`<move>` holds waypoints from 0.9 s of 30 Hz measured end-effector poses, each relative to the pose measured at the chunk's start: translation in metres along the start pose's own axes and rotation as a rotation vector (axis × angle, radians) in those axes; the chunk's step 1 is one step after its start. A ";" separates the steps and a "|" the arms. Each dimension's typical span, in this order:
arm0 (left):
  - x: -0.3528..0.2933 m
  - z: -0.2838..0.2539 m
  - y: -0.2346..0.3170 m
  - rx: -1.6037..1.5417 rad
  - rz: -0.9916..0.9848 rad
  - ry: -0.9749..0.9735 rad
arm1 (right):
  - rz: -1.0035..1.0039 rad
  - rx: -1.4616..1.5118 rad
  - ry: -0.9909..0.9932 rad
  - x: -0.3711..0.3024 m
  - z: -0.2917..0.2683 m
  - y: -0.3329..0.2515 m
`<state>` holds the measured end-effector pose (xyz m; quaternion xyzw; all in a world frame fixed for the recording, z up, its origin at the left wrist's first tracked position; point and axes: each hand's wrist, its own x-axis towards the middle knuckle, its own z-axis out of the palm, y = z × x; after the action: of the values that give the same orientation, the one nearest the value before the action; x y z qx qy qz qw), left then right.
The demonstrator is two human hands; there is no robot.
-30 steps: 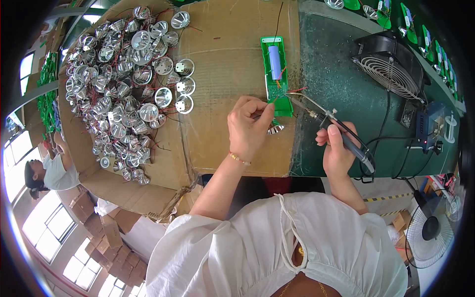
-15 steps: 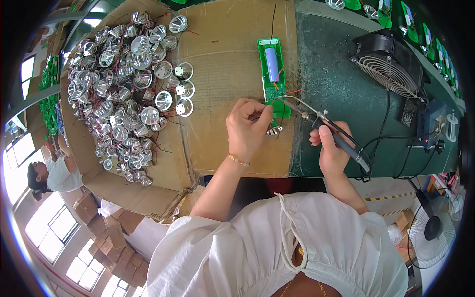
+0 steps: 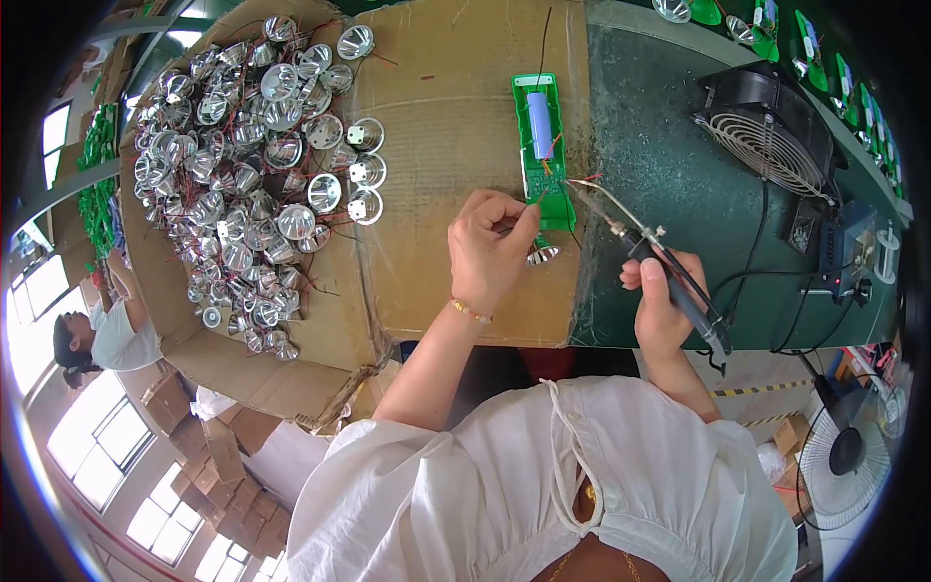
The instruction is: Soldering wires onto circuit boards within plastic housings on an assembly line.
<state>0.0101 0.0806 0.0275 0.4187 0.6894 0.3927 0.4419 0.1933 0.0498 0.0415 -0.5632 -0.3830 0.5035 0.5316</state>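
A green plastic casing (image 3: 558,211) lies lengthwise on the cardboard sheet. Inside it sit a blue cylindrical battery cell (image 3: 539,126) and, below that, a small green circuit board (image 3: 546,182) with thin wires. My left hand (image 3: 493,236) is closed in a pinch at the casing's lower left edge; whatever lies between the fingertips is too small to make out. By the casing's lower end is a shiny reflector cup (image 3: 543,253), partly hidden by that hand. In my right hand (image 3: 667,296) is a soldering iron (image 3: 679,296) with a thin feed tube, its tip just right of the board.
On the left, a cardboard box (image 3: 247,393) holds many silver reflector cups (image 3: 281,114) with red wires. A black fan (image 3: 768,126) and a blue power unit (image 3: 847,250) stand on the green bench at right. Black cables run beside my right hand.
My right hand has drawn the soldering iron a little to the right, so its tip has left the board. My left hand keeps its pinch beside the casing.
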 end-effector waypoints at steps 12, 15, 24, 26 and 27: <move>-0.002 -0.002 -0.002 -0.017 -0.047 0.019 | 0.051 0.004 0.017 0.004 -0.012 0.000; -0.010 -0.013 -0.005 -0.326 0.057 0.131 | 0.060 -0.001 0.029 0.004 -0.018 0.001; -0.024 -0.020 -0.007 0.039 0.132 -0.022 | 0.065 0.007 0.007 0.006 -0.022 -0.004; -0.019 -0.010 -0.008 -0.045 0.119 -0.056 | 0.065 0.018 -0.006 0.005 -0.019 -0.005; -0.016 -0.006 -0.010 -0.127 0.105 -0.091 | 0.061 0.015 -0.021 0.005 -0.018 -0.005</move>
<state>0.0065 0.0618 0.0250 0.4431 0.6193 0.4387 0.4771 0.2122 0.0517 0.0444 -0.5653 -0.3676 0.5281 0.5161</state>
